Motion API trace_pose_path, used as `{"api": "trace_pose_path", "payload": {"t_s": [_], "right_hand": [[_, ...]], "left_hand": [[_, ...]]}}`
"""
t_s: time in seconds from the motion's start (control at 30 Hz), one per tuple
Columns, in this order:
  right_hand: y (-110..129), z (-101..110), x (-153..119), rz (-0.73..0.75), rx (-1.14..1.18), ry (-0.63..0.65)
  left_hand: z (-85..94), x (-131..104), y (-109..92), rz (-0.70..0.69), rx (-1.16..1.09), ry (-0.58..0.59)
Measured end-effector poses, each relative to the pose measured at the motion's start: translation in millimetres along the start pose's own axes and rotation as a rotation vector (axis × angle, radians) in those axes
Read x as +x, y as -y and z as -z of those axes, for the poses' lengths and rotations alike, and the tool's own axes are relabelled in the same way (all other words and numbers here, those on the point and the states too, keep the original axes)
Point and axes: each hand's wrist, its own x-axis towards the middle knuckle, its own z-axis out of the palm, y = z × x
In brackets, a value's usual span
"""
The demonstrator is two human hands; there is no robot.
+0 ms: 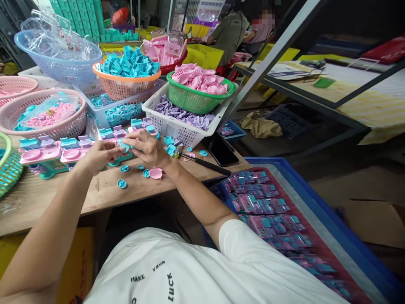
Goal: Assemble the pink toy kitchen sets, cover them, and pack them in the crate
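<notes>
White shirt (190, 266) closest; left hand (100, 155), right hand (148, 147) pinching small, bright turquoise piece (125, 146), partly covered.

The bare left hand (103, 155) and bare right hand (148, 147) cover much of a small turquoise plastic piece (125, 147), leaving its full shape untold. The left edge cuts off a round, lime-green perforated plastic basket (9, 174), and the bottom edge crops the black lettering (137, 278) on a white fabric T-shirt (186, 270). Inside a rectangular deep-blue tray (267, 160), pink-and-turquoise sets (275, 226) blur too much for single parts to be told.
</notes>
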Motion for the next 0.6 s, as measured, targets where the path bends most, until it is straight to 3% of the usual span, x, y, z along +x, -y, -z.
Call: {"api": "trace_pose_path", "payload": {"t_s": [0.1,0.17,0.23,0.33,0.43,0.6], "right_hand": [[-15.7,3.1,10.3,0.065,-0.053,0.02],[-23.7,-2.5,16.3,0.068,-0.071,0.014],[-28.7,-11.8,22.2,-0.003,-0.119,0.002],[-30.4,-26.2,29.7,-0.151,-0.221,0.037],[-28.3,-34.0,33.2,-0.219,-0.312,0.095],[-28.4,-34.3,32.1,-0.181,-0.372,0.107]], "left_hand": [[6.9,13.8,-20.3,0.123,-0.001,0.05],[8.6,17.7,-27.0,0.126,0.151,-0.015],[9.1,19.1,-27.4,0.004,0.382,-0.178],[10.2,21.9,-17.2,-0.33,0.699,-0.361],[13.3,28.3,-0.8,-0.557,0.917,-0.323],[17.7,35.7,17.3,-0.665,1.033,-0.317]]}}
